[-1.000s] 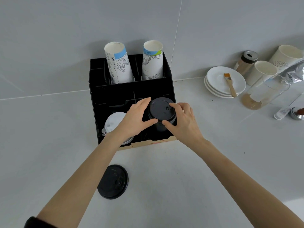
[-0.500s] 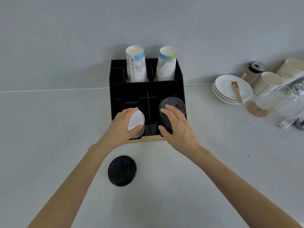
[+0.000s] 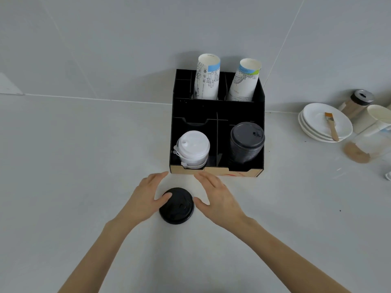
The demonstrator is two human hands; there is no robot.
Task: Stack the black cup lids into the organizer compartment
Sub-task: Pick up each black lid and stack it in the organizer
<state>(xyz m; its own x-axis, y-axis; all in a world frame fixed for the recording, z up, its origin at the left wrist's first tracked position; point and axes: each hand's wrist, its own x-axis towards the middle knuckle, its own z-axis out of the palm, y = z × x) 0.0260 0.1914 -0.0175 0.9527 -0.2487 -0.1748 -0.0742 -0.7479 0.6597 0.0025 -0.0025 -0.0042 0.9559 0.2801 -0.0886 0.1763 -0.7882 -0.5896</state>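
Observation:
A loose black cup lid (image 3: 177,206) lies flat on the counter in front of the black organizer (image 3: 218,111). My left hand (image 3: 146,197) flanks it on the left, fingers spread, thumb tip touching the lid's top. On the lid's right side is my right hand (image 3: 218,197), open, with its thumb just beside the rim. A tall stack of black lids (image 3: 246,142) stands in the organizer's front right compartment. White lids (image 3: 193,148) fill the front left compartment.
Two stacks of paper cups (image 3: 208,77) stand in the organizer's back compartments against the wall. To the right are stacked white plates (image 3: 317,127) with a brush (image 3: 331,125), a shaker jar (image 3: 357,102), paper cups and a glass container (image 3: 368,146).
Both hands have left the lid stacks in the organizer and come down to the counter, either side of the loose black lid. The camera view has shifted left.

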